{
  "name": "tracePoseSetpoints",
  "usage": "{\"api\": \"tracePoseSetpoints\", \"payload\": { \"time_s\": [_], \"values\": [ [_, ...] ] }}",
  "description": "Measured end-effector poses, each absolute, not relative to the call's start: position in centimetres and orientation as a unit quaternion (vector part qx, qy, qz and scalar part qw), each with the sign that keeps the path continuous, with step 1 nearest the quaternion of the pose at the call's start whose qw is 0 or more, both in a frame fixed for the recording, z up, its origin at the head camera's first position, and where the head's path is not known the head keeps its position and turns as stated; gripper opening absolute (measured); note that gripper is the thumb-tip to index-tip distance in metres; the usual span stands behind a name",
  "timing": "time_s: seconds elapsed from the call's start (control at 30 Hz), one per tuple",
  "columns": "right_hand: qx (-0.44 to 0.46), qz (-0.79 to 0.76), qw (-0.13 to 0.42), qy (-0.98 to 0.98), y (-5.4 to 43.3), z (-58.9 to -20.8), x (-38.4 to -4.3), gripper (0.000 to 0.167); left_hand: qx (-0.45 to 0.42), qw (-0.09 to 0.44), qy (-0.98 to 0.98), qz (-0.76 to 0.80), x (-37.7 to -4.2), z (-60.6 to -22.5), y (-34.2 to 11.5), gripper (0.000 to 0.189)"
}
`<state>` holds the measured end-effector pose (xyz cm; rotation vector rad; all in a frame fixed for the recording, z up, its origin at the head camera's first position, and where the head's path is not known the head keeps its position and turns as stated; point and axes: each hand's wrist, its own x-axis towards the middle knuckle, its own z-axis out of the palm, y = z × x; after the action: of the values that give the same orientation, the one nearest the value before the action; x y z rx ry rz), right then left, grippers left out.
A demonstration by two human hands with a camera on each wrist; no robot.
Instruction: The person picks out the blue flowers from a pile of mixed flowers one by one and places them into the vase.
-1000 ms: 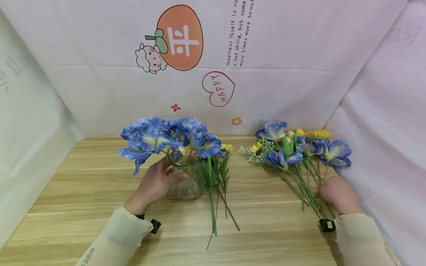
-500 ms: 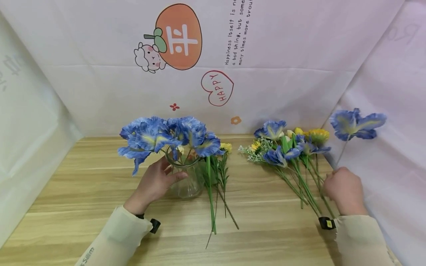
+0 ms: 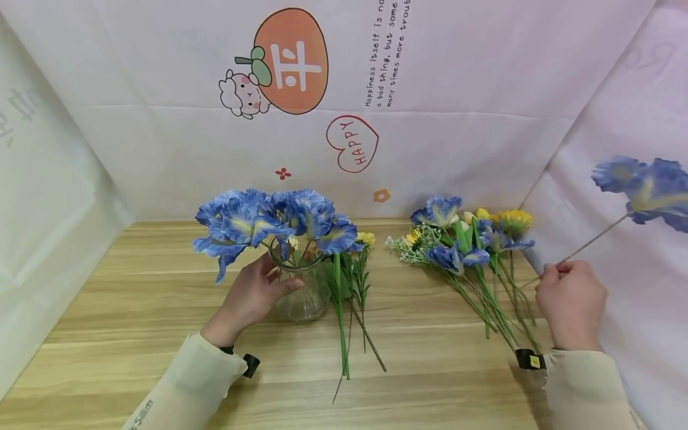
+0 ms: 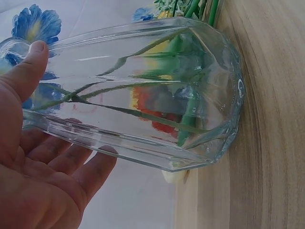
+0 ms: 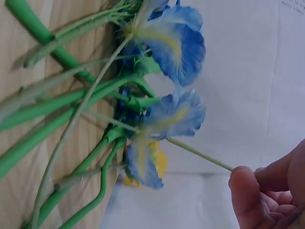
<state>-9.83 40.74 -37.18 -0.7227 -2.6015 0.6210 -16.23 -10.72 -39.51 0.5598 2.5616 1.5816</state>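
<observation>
One blue flower (image 3: 653, 192), probably light, best held by its stem (image 3: 593, 238), leans toward two o'clock, right hand (image 3: 572, 304) pinching it; left hand (image 3: 248, 298) grips a likely breakable jar (image 3: 303, 301).

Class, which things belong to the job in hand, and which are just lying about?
In the job:
glass vase, held by left hand
single blue flower, held by right hand
blue flowers in the vase

Apparently lying about:
mixed flowers on the right
green stems beside the vase
</observation>
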Motion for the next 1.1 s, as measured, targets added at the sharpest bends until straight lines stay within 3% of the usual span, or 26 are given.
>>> {"api": "tracePoseSetpoints", "payload": {
  "time_s": [0.13,0.4,0.53,0.63,0.77,0.87,1.1],
  "values": [
    [-0.24,0.228,0.178,-0.927,39.5,-37.1,-9.8,0.043,0.172,0.043,0.845,0.504,-16.1,-39.4,-10.6,0.072],
    [-0.101,0.222,0.24,-0.94,33.7,-37.3,-10.3,0.027,0.117,0.042,0.932,0.341,-14.7,-38.3,-10.5,0.074],
    [-0.018,0.229,0.255,-0.939,30.3,-36.9,-10.2,0.017,0.12,0.039,0.958,0.256,-12.8,-37.1,-10.5,0.039],
    [0.044,0.252,0.252,-0.933,27.6,-36.5,-10.1,0.008,0.154,0.058,0.961,0.222,-11.4,-35.9,-10.2,0.04],
    [0.14,0.294,0.251,-0.912,23.8,-36.3,-9.8,0.005,0.25,0.072,0.929,0.263,-9.8,-34.5,-9.1,0.017],
    [0.213,0.326,0.235,-0.891,21.0,-36.2,-9.4,0.008,0.293,0.054,0.889,0.347,-8.9,-33.8,-7.9,0.017],
    [0.312,0.357,0.186,-0.86,15.8,-36.0,-8.3,0.007,0.225,-0.047,0.839,0.494,-7.8,-32.6,-6.1,0.02]
  ]
}}
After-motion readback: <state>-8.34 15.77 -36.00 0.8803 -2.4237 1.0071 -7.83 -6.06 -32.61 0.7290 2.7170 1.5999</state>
